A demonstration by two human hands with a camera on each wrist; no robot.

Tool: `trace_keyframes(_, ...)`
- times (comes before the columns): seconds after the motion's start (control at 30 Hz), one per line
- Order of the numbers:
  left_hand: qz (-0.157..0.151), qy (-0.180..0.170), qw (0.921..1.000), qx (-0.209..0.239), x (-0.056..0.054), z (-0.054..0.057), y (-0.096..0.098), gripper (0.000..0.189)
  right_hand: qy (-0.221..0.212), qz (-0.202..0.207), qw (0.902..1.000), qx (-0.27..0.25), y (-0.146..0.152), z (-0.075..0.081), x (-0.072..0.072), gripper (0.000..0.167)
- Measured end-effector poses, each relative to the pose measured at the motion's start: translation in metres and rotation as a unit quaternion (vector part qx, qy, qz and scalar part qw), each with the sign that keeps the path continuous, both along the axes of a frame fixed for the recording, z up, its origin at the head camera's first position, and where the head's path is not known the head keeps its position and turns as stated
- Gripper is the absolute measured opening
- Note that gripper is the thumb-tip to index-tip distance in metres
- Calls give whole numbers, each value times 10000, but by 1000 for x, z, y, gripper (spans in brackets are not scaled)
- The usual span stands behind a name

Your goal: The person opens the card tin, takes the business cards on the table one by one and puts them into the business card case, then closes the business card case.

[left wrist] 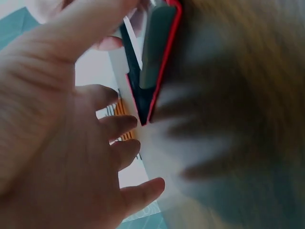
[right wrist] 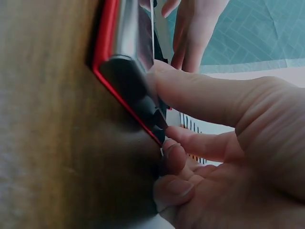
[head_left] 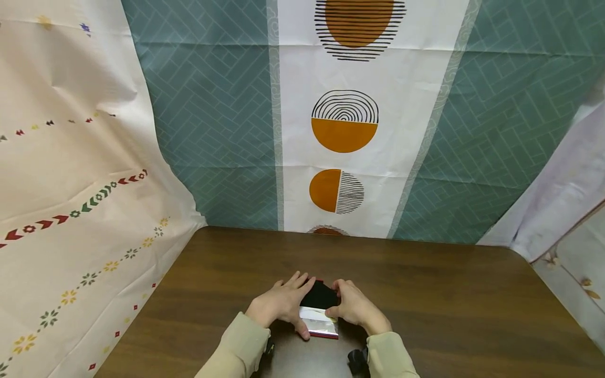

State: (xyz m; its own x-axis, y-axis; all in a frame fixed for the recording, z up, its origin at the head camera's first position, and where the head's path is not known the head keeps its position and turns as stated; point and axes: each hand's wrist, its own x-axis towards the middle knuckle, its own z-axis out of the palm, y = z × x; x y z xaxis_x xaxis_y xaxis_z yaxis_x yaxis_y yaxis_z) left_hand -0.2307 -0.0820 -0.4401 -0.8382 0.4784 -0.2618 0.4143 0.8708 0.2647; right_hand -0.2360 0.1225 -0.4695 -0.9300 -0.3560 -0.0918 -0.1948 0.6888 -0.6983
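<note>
A small folding case [head_left: 319,295] with a black inside and thin red edges lies on the table. Its near part is a shiny silver panel [head_left: 317,321]. In the left wrist view the case [left wrist: 164,57] shows from the side as a narrow V, a grey block inside its red-edged cover. My left hand [head_left: 282,303] lies along its left side, fingers spread, thumb at the near left corner. From the right, my right hand [head_left: 356,307] pinches the case's edge. Its thumb presses the panel side, while its other fingers curl at the edge in the right wrist view.
The brown wooden table [head_left: 425,294] stretches out on both sides. Behind it hangs a teal and white patterned cloth [head_left: 222,131]. A cream embroidered cloth [head_left: 71,210] drapes along the left, and a pale cloth [head_left: 548,210] hangs at the right.
</note>
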Motion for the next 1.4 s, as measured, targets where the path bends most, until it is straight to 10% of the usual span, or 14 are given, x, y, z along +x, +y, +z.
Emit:
trace_keyframes(0.73,-55,209,9998,26,-2,-5,-2,131,-298,-287,9988,245,-4,11,-2,49)
trace_keyframes(1.4,-124,1347,9872,842,23,-16,-5,120,681,-161,9953,-671,14,-2,1,8)
